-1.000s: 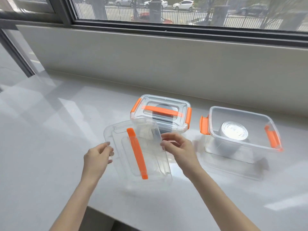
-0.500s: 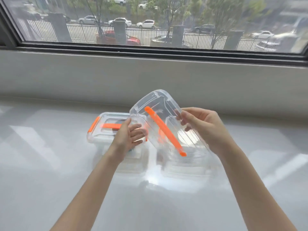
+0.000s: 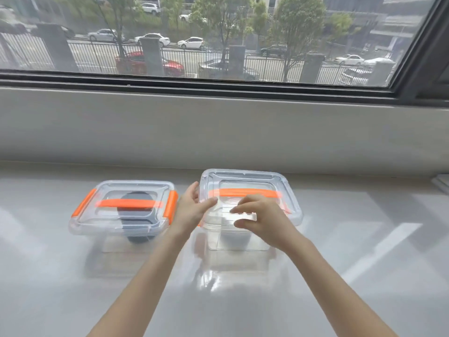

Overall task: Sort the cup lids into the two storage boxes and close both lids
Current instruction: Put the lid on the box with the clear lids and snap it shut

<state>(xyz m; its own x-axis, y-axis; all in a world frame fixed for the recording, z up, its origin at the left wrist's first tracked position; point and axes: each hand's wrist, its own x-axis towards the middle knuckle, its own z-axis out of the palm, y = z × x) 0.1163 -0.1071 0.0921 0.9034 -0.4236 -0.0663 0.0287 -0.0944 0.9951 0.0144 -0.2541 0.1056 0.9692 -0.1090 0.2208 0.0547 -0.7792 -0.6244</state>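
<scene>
Two clear storage boxes with orange fittings stand side by side on the white counter. The left box has its lid on with both orange side clips up, and dark cup lids show through it. On the right box lies a clear lid with an orange handle. My left hand grips that lid's left edge, thumb on top. My right hand rests on the lid's front part, fingers bent and pressing. The right box's contents are blurred by glare.
A grey wall and window sill rise just behind the boxes. The white counter stretches left, right and toward me. A small pale object lies at the far right edge.
The clear lid went from lying on the counter, to tilted in both hands, to flat on the right box. Both hands moved right with it.
</scene>
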